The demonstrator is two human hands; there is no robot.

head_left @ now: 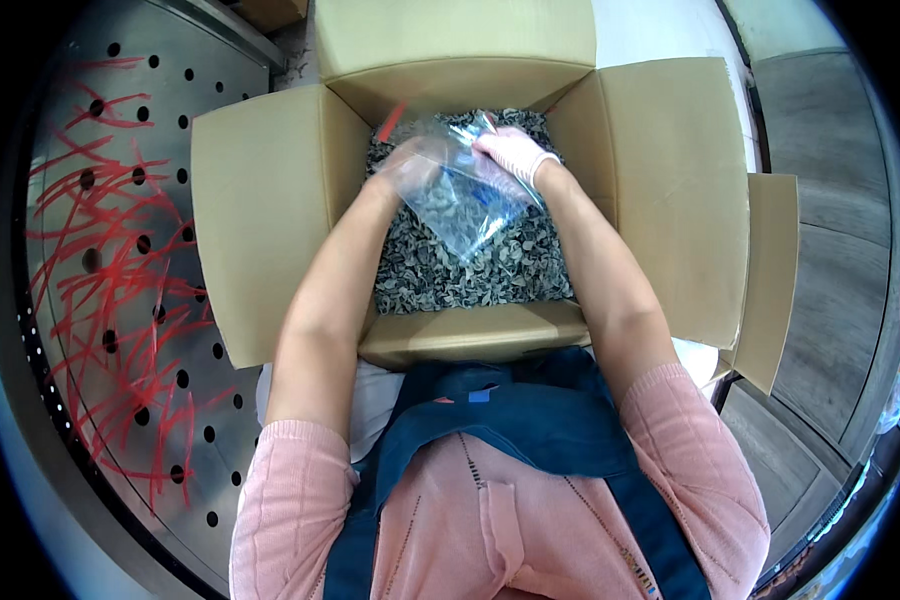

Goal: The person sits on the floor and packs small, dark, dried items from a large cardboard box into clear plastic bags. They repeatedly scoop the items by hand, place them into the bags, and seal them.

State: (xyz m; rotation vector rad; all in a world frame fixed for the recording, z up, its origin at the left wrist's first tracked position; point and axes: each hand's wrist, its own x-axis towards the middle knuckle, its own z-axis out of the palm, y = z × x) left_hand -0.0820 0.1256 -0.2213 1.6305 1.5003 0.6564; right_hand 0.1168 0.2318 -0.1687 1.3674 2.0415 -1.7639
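Note:
Both my hands are over an open cardboard box (260, 220) filled with small dark grey and white flakes (450, 280). My left hand (402, 168) grips the mouth of a clear plastic bag (465, 200) with a red strip at its top. My right hand (515, 155), in a thin whitish glove, holds the bag's other side from above. The bag hangs tilted over the flakes and has some of them inside.
The box's four flaps are spread outward, the right one (670, 190) the widest. To the left lies a perforated steel surface (120, 250) strewn with thin red strips (100, 290). Grey floor boards (830, 250) run along the right.

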